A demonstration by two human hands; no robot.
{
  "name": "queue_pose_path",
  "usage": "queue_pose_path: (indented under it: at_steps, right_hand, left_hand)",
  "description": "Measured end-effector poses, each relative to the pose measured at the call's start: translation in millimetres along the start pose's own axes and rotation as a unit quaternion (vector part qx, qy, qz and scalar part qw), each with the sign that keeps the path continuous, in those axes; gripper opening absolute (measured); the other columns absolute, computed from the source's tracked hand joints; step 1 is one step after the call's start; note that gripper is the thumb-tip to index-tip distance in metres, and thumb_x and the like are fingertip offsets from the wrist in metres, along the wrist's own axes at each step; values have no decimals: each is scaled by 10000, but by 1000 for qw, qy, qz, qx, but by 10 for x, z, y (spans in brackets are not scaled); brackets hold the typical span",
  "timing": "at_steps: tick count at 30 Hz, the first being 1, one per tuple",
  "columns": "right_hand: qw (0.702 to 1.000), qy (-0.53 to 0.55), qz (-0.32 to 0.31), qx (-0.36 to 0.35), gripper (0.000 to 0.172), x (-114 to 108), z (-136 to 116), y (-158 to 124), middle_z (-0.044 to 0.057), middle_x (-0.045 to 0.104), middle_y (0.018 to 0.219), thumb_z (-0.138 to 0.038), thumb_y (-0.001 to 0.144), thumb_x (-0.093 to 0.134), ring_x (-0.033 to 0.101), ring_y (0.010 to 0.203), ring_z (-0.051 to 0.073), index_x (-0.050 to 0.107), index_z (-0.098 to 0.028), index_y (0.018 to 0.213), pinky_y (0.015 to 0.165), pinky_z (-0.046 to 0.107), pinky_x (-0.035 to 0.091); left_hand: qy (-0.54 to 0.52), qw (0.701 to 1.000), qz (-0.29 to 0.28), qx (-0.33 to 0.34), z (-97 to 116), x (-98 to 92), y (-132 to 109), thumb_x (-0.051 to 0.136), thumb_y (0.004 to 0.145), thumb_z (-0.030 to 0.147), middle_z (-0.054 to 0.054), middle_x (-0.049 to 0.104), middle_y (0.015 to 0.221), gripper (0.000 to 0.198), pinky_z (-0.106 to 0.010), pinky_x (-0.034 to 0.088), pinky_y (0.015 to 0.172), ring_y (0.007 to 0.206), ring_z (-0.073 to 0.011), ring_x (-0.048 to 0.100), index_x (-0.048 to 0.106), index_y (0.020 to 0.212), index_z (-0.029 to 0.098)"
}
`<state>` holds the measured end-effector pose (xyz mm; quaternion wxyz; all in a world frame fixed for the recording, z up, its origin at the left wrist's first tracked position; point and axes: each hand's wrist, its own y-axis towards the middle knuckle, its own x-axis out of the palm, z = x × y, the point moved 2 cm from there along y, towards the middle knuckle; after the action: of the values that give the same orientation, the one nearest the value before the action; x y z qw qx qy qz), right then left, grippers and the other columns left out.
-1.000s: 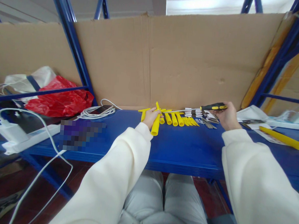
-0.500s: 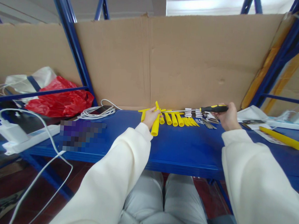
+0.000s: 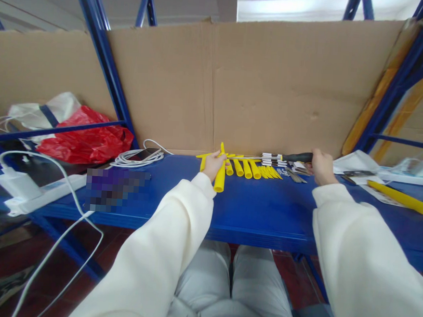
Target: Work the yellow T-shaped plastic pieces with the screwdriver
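Near the back edge of the blue tabletop [image 3: 259, 205], a little left of its middle, here's the yellow T-shaped piece [image 3: 219, 183], its wide end pointing at the front edge! The left hand [image 3: 212, 166] has it, fingers closed around the stem just below the crossbar. Over on the right, the right hand [image 3: 322, 167] has its fingers wrapped around the butt of a black-handled screwdriver [image 3: 295, 157], and look at that shaft, lying almost level towards the yellow piece! Is the tip seated? Can't tell; it's too fine at that end.

Now the danger: a long shaft, driven from the far end of the handle. If it leans off line, I'd say the tip could skip out and catch the left fingers right beside it. A loose left grip might let the piece twist. And it's crowded: a dip of the shaft could scatter the row of yellow pieces [image 3: 247, 170] or the small yellow wedges [image 3: 271, 172] below it.

Any writing? The black-and-white items [image 3: 269, 159] offer bands but no readable word; white marks beside the wedges are too tiny, and the card [image 3: 385, 194] near the right end gives nothing legible. No brand to call!
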<state>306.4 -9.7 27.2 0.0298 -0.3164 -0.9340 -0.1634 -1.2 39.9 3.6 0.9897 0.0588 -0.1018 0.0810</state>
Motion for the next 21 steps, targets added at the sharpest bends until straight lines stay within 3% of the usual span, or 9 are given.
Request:
queue_pose_path:
  at_steps: [2, 7, 11, 14, 16, 19, 21]
  right_hand:
    - [999, -8, 19, 33, 263, 32, -64, -72, -72, 350, 449, -124, 964, 457, 268, 359, 93, 435, -250, 734, 339, 230, 190]
    - [993, 99, 12, 59, 230, 112, -186, -163, -32, 450, 595, -67, 917, 426, 386, 478, 114, 431, -233, 759, 390, 219, 293]
    - [985, 163, 11, 58, 247, 99, -147, -88, 9, 520, 658, -34, 882, 406, 507, 592, 144, 505, -210, 740, 474, 226, 431]
    - [982, 177, 4, 60, 255, 75, -90, -29, 18, 544, 671, -91, 919, 394, 536, 619, 149, 542, -211, 750, 509, 230, 463]
    - [985, 161, 8, 55, 255, 61, -62, -11, 6, 522, 640, -200, 977, 417, 491, 555, 145, 534, -223, 750, 462, 238, 423]
    - [993, 107, 31, 39, 281, 41, -47, -10, -38, 424, 560, -377, 994, 510, 318, 430, 118, 512, -242, 747, 375, 256, 312]
    - [995, 85, 47, 33, 241, 36, -60, -21, -61, 387, 545, -330, 953, 573, 257, 404, 101, 498, -245, 741, 356, 251, 289]
  left_hand:
    - [1, 1000, 1, 0, 5, 5, -6, 617, 789, 7, 42, 643, 655, 305, -180, 451, 491, 471, -74, 585, 725, 1049, 124]
    - [3, 1000, -4, 11, -19, 12, -1, 634, 790, 21, 41, 645, 668, 259, -164, 446, 486, 479, -64, 587, 716, 1010, 131]
    - [6, 1000, -18, 24, -49, 14, 7, 645, 803, 40, 53, 622, 641, 223, -141, 402, 461, 480, -58, 589, 703, 992, 143]
    - [9, 999, -25, 31, -62, 17, 9, 633, 811, 48, 50, 616, 624, 222, -147, 408, 471, 495, -67, 603, 701, 1001, 139]
    - [12, 999, -27, 31, -67, 21, 9, 620, 812, 47, 49, 613, 608, 235, -153, 415, 479, 504, -77, 612, 703, 1011, 139]
    - [16, 999, -30, 34, -66, 30, -1, 624, 809, 48, 50, 611, 600, 225, -150, 408, 477, 506, -80, 619, 701, 998, 143]
    - [16, 999, -33, 39, -60, 35, -12, 625, 802, 42, 47, 624, 622, 213, -150, 407, 474, 504, -77, 619, 695, 975, 145]
